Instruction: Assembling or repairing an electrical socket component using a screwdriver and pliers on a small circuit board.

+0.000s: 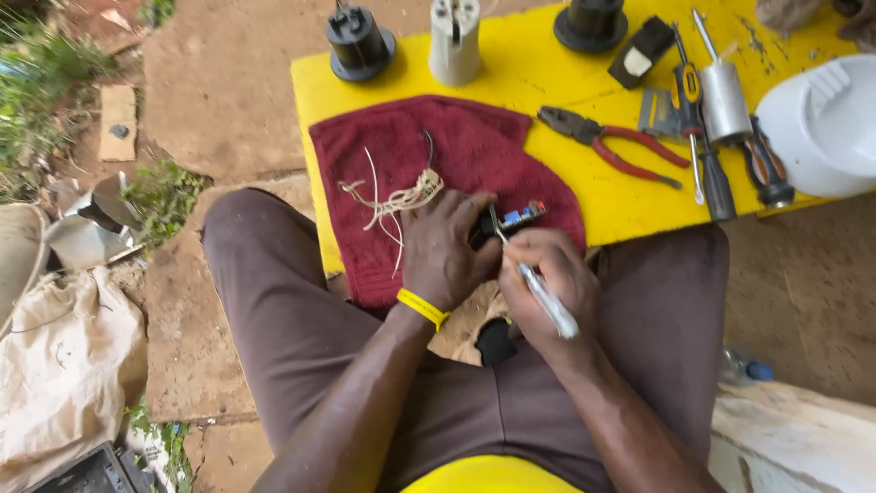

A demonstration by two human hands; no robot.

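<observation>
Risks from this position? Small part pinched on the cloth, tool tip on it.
1. The left hand pins the small circuit board close to the tool tip in the right hand; a slip may jab fingers.
2. The red cloth overhangs the yellow board; the part could slide off.
3. Loose pale string may snag.

Support surface: a yellow board (584, 196). Lying directly on it: a maroon towel (456, 151) at 9 o'clock, red-handled pliers (610, 144) at centre, screwdrivers (707, 160) at 3 o'clock, a white housing (821, 119) at the right edge, and black and white fittings (453, 38) along 12 o'clock.
</observation>
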